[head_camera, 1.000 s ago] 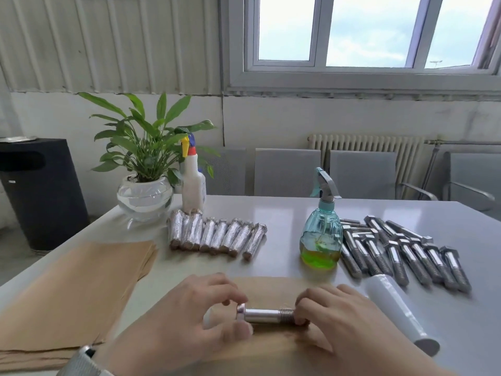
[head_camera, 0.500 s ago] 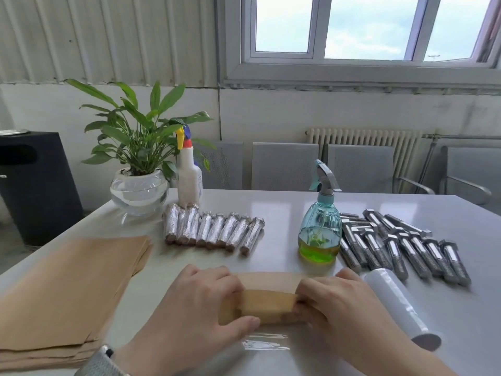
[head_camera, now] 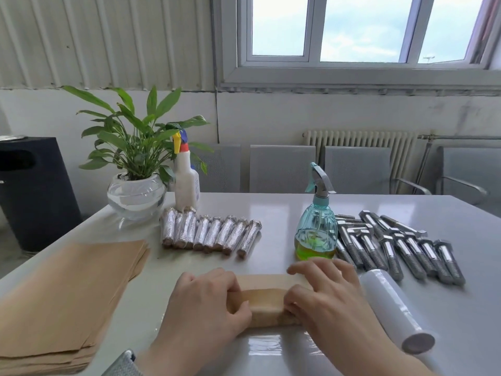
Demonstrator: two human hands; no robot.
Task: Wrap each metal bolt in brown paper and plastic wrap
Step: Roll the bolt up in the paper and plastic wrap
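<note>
On table [head_camera: 284, 213], brown paper roll [head_camera: 264, 308] lies w/ long axis left-right, left hand [head_camera: 206, 308] & right hand [head_camera: 325, 297] gripping its ends.

White-framed window [head_camera: 355, 31] upper right, three panes, cloudy blue sky outside; daylight falls on glossy pale counter [head_camera: 271, 210]. Corrugated grey panelling [head_camera: 108, 39] covers upper left wall; white plastered wall [head_camera: 271, 115] below (scuffed and stained toward right). Ribbed radiator [head_camera: 360, 143] under window, pipe running off to right. Row of grey chairs [head_camera: 282, 168] behind counter, metal armrests at right. Black bin [head_camera: 32, 191] stands at far left on grey floor [head_camera: 10, 256].
</note>
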